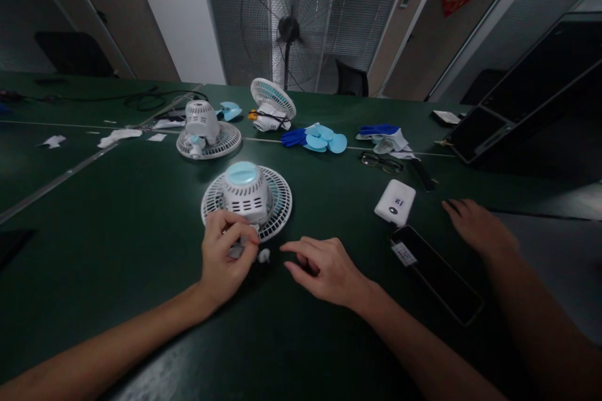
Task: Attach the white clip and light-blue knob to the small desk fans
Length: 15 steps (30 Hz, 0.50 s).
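Note:
A small white fan [246, 195] with a light blue cap lies face down on its round grille on the dark green table [117, 225]. My left hand [224, 260] is at the fan's near edge, its fingers pinched round a small white-grey part of the fan's stem. A little white piece [264, 255] lies on the table just right of that hand. My right hand [324, 270] rests on the table beside it, fingers loosely spread and pointing left, with nothing in it.
Another person's hand [475, 225] lies flat at the right, by a black phone [435, 272] and a white power bank [396, 202]. Farther back are two more small fans [203, 131] [271, 103], blue blades [324, 140], blue gloves [383, 135], glasses [380, 163] and a laptop [484, 131].

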Motion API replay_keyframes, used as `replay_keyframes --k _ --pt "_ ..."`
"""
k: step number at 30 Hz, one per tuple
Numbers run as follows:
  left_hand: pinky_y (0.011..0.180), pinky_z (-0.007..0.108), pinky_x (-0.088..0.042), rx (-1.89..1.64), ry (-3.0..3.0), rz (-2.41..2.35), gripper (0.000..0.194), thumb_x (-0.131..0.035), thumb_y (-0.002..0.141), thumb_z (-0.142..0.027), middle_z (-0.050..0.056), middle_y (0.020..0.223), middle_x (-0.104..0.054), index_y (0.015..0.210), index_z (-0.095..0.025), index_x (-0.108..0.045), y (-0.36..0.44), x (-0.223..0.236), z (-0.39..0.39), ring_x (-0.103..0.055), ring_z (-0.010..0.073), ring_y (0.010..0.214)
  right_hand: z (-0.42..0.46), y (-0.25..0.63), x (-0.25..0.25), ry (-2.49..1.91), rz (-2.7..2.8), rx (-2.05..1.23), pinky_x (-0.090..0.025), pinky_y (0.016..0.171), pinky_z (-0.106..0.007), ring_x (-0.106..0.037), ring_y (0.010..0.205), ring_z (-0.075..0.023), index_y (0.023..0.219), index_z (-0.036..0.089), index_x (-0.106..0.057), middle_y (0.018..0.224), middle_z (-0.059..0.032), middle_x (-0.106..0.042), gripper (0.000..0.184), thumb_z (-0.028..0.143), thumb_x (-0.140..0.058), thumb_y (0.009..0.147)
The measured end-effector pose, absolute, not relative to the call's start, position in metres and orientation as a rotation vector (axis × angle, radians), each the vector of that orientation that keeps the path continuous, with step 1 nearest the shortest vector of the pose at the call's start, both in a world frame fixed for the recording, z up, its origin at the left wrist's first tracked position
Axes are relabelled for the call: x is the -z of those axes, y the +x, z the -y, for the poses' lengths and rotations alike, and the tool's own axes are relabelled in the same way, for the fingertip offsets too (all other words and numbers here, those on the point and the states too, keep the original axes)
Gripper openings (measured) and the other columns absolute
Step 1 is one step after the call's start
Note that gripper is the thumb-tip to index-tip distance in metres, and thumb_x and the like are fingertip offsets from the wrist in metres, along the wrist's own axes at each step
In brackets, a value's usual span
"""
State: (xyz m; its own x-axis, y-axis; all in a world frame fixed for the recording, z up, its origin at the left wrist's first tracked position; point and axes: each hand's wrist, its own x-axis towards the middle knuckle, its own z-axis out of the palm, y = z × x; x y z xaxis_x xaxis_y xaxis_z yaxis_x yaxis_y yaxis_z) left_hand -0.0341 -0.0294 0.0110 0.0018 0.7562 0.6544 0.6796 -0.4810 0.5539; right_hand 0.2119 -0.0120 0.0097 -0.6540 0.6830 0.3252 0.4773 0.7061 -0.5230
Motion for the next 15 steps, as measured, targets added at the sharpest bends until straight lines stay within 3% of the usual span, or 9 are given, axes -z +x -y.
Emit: replay_keyframes --k 6,11,15 --pt "0.082 0.054 -0.047 -1.263 2.345 -1.341 0.021 -0.057 0.090 -0.015 0.012 0.092 -0.060 0.081 -0.027 -0.072 0.012 -0.009 -0.003 -0.054 0.0323 0.097 0.010 0.211 -0.006 -1.185 2.464 -0.307 -0.044 0.062 -0.029 -0.070 0.078 -0.0195 0.114 0.019 -0.063 0.100 -0.0044 -0.074 0.034 0.042 -0.074 0.092" --pt "0.084 0.042 -0.049 -1.417 2.175 -0.891 0.013 -0.058 0.096 -0.018 0.006 0.091 -0.059 0.087 -0.020 -0.067 0.017 -0.016 -0.020 -0.057 0.0241 0.092 0.006 0.214 -0.008 -1.321 2.521 -0.151 -0.043 0.059 -0.030 -0.071 0.079 -0.0211 0.115 0.022 -0.063 0.107 -0.0047 -0.073 0.026 0.041 -0.067 0.097" --pt "0.093 0.039 -0.049 -1.278 2.212 -0.786 0.013 -0.054 0.102 -0.016 0.007 0.105 -0.062 0.100 -0.019 -0.067 0.000 -0.021 -0.020 -0.059 0.0226 0.104 0.009 0.216 -0.014 -1.236 2.610 -0.150 -0.042 0.058 -0.031 -0.069 0.081 -0.0201 0.116 0.023 -0.064 0.109 -0.0038 -0.071 0.019 0.033 -0.061 0.100"
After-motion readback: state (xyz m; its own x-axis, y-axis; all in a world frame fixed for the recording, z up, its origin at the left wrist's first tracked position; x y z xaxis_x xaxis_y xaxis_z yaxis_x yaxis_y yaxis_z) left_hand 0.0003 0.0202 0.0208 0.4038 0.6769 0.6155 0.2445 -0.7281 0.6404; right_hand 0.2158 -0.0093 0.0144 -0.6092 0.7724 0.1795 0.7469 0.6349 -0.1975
